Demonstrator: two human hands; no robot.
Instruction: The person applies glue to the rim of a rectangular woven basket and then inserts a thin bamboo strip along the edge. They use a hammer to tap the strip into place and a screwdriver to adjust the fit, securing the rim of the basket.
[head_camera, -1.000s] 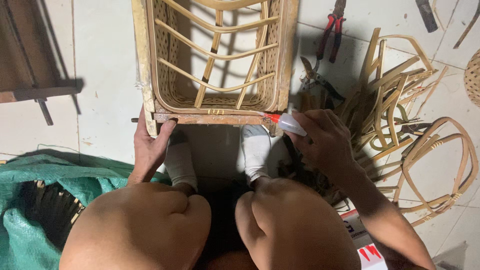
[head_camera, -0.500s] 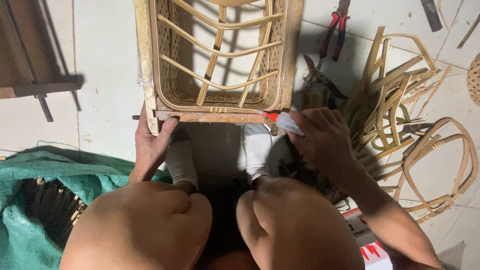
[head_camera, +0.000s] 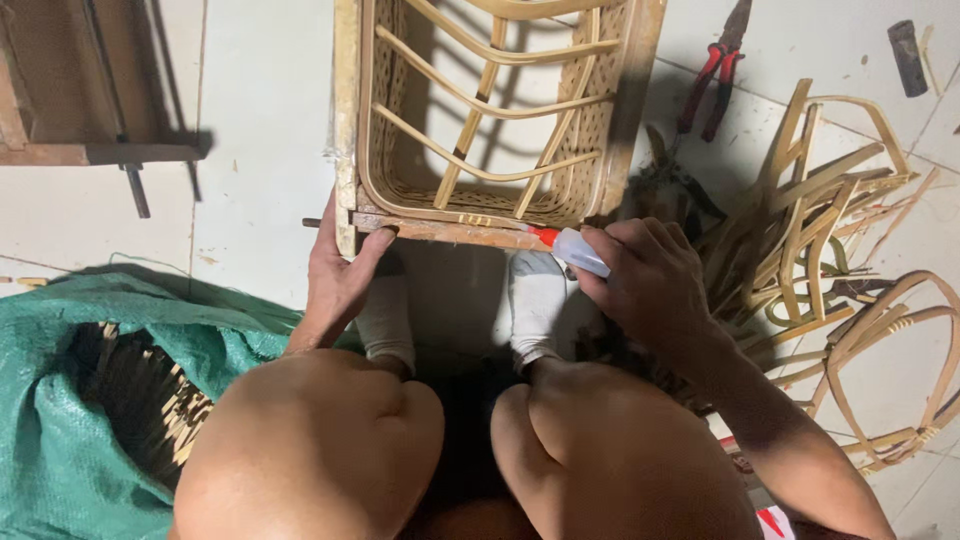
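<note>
A rattan frame with woven cane sides (head_camera: 480, 120) stands on the tiled floor in front of my knees. My left hand (head_camera: 338, 272) grips its near left corner, thumb on the bottom rail (head_camera: 440, 230). My right hand (head_camera: 645, 285) is shut on a small clear squeeze bottle with a red tip (head_camera: 575, 250). The red tip touches the right part of that rail. My two feet in white socks (head_camera: 535, 300) rest just below the frame.
Red-handled pliers (head_camera: 712, 80) lie at the upper right. Bent rattan pieces (head_camera: 830, 210) are piled to the right. A green sack with thin sticks (head_camera: 70, 400) sits at the left. A wooden piece (head_camera: 80, 150) lies at the upper left.
The bottle's red tip has shifted slightly left along the bottom rail. My left hand keeps its hold on the corner.
</note>
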